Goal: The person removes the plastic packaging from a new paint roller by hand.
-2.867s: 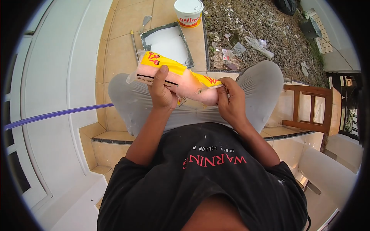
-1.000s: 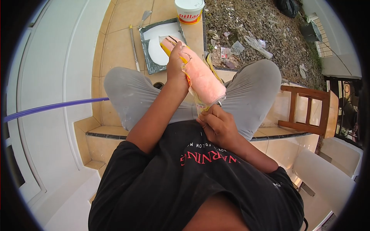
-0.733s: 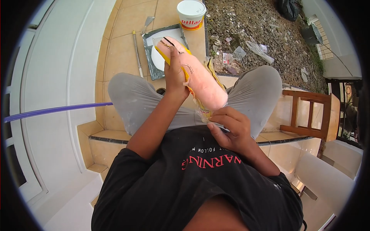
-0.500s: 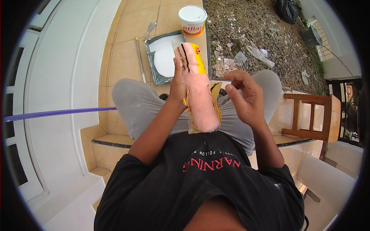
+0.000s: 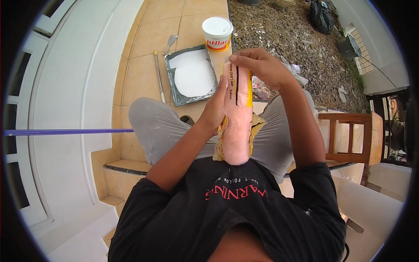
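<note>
A pink, fluffy paint roller cover (image 5: 236, 139) lies lengthwise above my lap, its near end bare. Around its far part sits a torn plastic wrapper (image 5: 237, 87) with yellow and black print, and ragged flaps hang at both sides. My left hand (image 5: 214, 109) grips the wrapped cover from the left, thumb along its side. My right hand (image 5: 264, 67) is at the far end, thumb and fingers closed on the wrapper's end. Beyond my left hand, a dark paint tray (image 5: 173, 87) on the tiles holds white paint (image 5: 194, 76).
A white paint bucket (image 5: 217, 31) with a lid stands behind the tray. A scraper (image 5: 171, 43) and a pole (image 5: 159, 76) lie to the tray's left. A purple pole (image 5: 70, 132) extends at far left. At right are gravel (image 5: 270, 30) and a wooden stool (image 5: 349, 137).
My right hand has moved from open beside the roller cover to its far end and closed on the wrapper there. The roller cover has shifted slightly right and nearer to me.
</note>
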